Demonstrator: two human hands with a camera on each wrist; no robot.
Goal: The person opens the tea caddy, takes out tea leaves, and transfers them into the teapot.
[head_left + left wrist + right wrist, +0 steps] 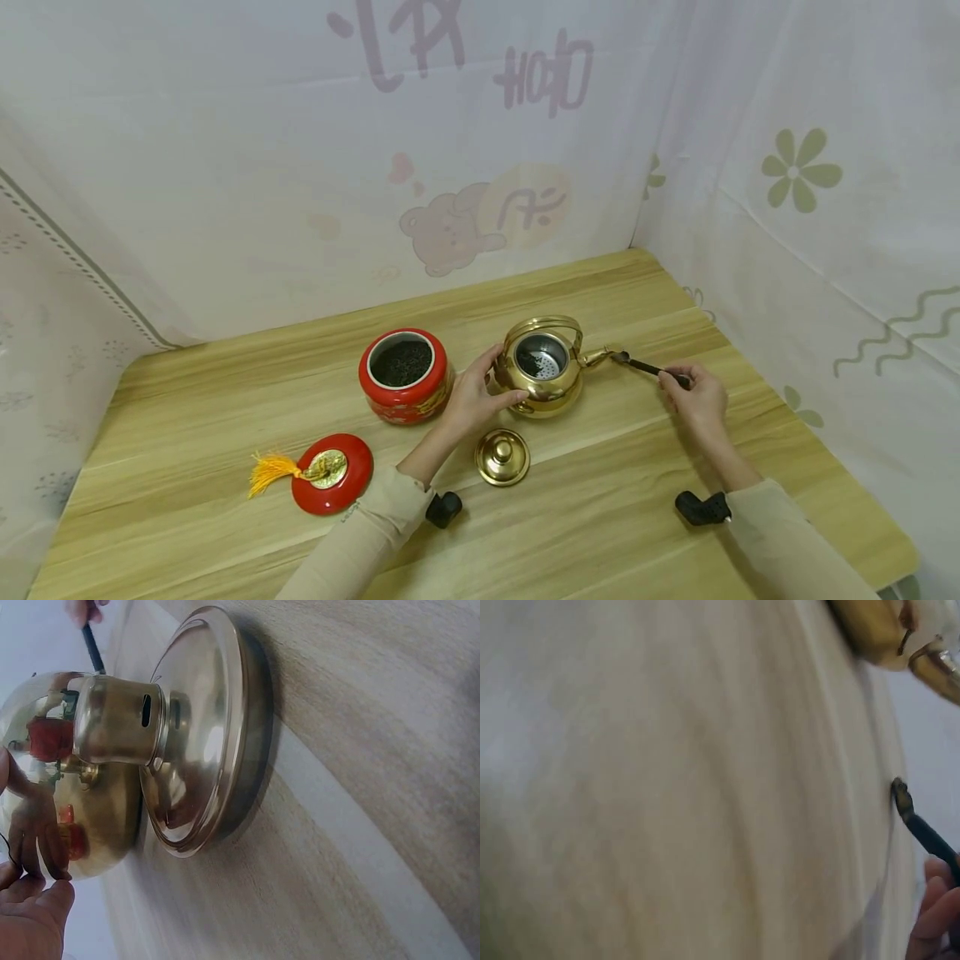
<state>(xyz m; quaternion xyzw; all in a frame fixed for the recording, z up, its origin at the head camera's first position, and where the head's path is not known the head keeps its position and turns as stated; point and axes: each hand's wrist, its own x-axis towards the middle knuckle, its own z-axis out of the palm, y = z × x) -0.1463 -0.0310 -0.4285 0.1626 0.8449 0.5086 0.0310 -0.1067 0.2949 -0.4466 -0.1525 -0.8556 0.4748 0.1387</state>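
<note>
My left hand (474, 395) holds the side of a gold kettle (543, 386), thumb in front and fingers towards the back. A perforated metal strainer (547, 367) sits in the kettle's open mouth, with dark tea leaves (531, 362) on one side. At the right, my right hand (699, 402) pinches the black handle of a small spoon (648, 367); its head is near the spout. Close to the left wrist, the kettle's gold lid (502, 458) lies knob up on the table; the left wrist view shows this lid (199, 742) large, before the kettle.
Left of the kettle stands a red jar (405, 404) of dark tea leaves. Its red lid (333, 496) with a yellow tassel (272, 473) lies nearer the front. Printed cloth (300, 167) walls border the wooden table (600, 517) at the back and sides.
</note>
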